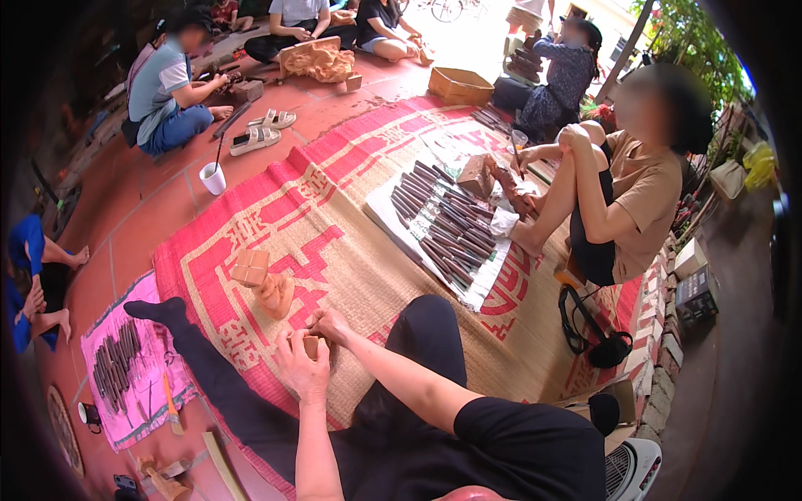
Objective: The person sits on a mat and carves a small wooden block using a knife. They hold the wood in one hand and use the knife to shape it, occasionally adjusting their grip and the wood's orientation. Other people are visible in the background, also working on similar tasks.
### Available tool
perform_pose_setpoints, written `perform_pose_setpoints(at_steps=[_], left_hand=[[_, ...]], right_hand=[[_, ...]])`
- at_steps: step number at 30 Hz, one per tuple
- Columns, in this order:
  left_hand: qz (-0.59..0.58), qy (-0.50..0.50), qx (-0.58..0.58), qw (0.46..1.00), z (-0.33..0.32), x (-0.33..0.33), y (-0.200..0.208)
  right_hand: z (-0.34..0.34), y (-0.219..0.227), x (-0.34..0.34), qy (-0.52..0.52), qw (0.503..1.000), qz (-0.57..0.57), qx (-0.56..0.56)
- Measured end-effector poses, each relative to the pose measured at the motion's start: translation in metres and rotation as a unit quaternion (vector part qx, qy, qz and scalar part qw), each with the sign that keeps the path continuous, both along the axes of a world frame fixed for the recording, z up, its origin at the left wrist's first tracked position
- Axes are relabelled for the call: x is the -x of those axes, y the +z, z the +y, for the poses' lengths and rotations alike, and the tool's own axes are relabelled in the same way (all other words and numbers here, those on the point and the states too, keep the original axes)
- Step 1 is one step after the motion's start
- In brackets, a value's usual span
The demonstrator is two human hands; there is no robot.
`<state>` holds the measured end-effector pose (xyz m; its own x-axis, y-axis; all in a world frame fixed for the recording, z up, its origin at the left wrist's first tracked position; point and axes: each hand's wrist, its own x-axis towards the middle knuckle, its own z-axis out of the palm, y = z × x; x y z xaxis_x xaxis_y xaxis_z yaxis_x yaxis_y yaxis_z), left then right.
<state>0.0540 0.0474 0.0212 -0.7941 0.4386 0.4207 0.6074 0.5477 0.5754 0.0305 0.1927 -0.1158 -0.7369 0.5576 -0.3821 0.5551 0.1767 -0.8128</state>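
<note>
Both hands are close together over the red and tan woven mat (368,275), between my outstretched left leg and bent right leg. My left hand (299,366) is curled around a small brown wooden block (312,346). Just beyond it, my right hand (331,326) is closed, its fingers pressed together at the far side of the block; whatever they grip is hidden. A partly carved wooden figure (274,296) stands on the mat just ahead of my hands, with a squared wooden block (250,266) at its top.
To my left, a pink cloth (159,334) bears several dark-handled carving tools (117,365). On the right, a person (643,184) sits by a white sheet with rows of chisels (447,221). A white cup (213,178) and sandals (255,140) stand on the tiles. Headphones (612,347) lie near my right knee.
</note>
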Motion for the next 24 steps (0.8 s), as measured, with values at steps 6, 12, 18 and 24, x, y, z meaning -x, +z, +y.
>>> perform_pose_setpoints(at_steps=[6, 12, 18, 24], left_hand=[[0.013, 0.001, -0.003, 1.0, -0.001, -0.001, 0.002], [-0.006, -0.003, -0.006, 1.0, 0.001, -0.005, 0.006], [0.002, 0.001, -0.012, 1.0, -0.002, -0.007, 0.009], [-0.013, 0.002, 0.006, 1.0, 0.0, -0.005, 0.008]], right_hand=[[0.009, 0.0, -0.002, 0.009, 0.999, 0.028, 0.016], [-0.001, 0.011, -0.007, -0.021, 0.999, 0.026, -0.002], [0.003, 0.021, -0.005, -0.024, 1.0, 0.017, -0.007], [-0.006, 0.015, -0.006, -0.033, 0.999, 0.015, -0.013]])
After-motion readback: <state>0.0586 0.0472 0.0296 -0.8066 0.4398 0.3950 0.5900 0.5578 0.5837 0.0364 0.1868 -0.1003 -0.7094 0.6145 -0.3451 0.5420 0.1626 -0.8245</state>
